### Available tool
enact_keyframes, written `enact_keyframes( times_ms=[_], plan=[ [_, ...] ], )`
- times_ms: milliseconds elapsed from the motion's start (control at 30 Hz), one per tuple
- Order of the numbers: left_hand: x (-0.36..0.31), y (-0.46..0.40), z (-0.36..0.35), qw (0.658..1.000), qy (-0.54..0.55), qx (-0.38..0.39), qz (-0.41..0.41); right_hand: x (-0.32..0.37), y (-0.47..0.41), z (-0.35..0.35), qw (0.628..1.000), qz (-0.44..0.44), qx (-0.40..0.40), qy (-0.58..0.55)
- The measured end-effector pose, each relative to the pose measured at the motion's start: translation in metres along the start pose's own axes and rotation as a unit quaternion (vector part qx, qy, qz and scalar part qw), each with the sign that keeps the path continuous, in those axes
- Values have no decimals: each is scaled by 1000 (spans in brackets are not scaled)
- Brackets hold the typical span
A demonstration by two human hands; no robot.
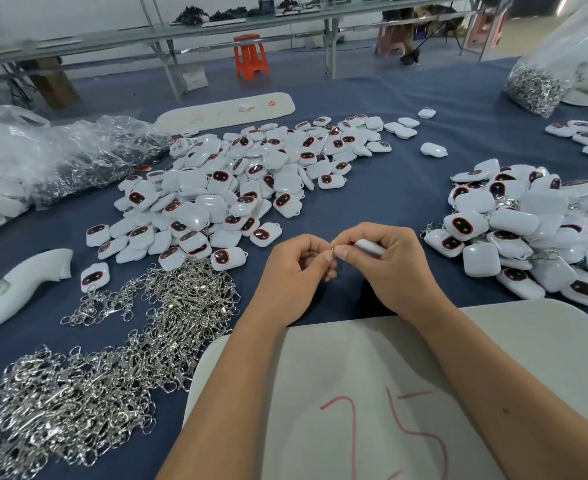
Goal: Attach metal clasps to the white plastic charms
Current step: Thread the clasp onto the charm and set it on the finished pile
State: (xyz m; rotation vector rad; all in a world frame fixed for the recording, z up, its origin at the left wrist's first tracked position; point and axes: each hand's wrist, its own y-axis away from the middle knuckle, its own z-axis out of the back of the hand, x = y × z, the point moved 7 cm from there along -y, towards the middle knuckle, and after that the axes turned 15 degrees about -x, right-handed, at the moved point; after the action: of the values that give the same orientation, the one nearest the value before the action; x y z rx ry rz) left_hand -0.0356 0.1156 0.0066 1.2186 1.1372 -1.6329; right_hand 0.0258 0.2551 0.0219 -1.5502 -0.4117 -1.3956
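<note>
Left hand [297,268]: I'm pinching a small ring [333,250], keeping it steady.
Right hand [386,261]: I'm gripping a white charm [370,246], turning its loop toward the ring.
Care: I'm threading slowly.

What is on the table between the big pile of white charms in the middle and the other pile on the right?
Just bare blue tablecloth lies between the middle charm pile and the right pile, as the head view shows.

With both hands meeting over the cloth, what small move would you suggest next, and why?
Probably ease the small ring through the charm's loop: the right hand grips a white charm, the left hand pinches the ring against its edge, and the two do not look joined yet.
</note>
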Motion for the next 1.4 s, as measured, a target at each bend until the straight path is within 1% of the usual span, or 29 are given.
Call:
enact_keyframes(
  times_ms=[267, 400, 600, 800, 1033, 1400],
  plan=[
    [0, -2, 3, 996, 78, -21, 34, -8, -3, 0, 999, -23, -4, -34],
    [2, -3, 3, 995, 90, -10, 43, -11, -3, -1, 999, -33, 1, -37],
    [4, -3, 1, 995, 91, -1, 48, -20, -4, 2, 998, -63, -17, -25],
    [8, -3, 1, 990, 124, 2, 72, -18, -3, 1, 997, -66, -12, -46],
    [8, -3, 0, 987, 140, 8, 74, -19, -3, 2, 997, -72, -15, -39],
    [9, -3, 0, 987, 140, 11, 71, -13, -2, 1, 998, -45, -23, -27]
  ],
)
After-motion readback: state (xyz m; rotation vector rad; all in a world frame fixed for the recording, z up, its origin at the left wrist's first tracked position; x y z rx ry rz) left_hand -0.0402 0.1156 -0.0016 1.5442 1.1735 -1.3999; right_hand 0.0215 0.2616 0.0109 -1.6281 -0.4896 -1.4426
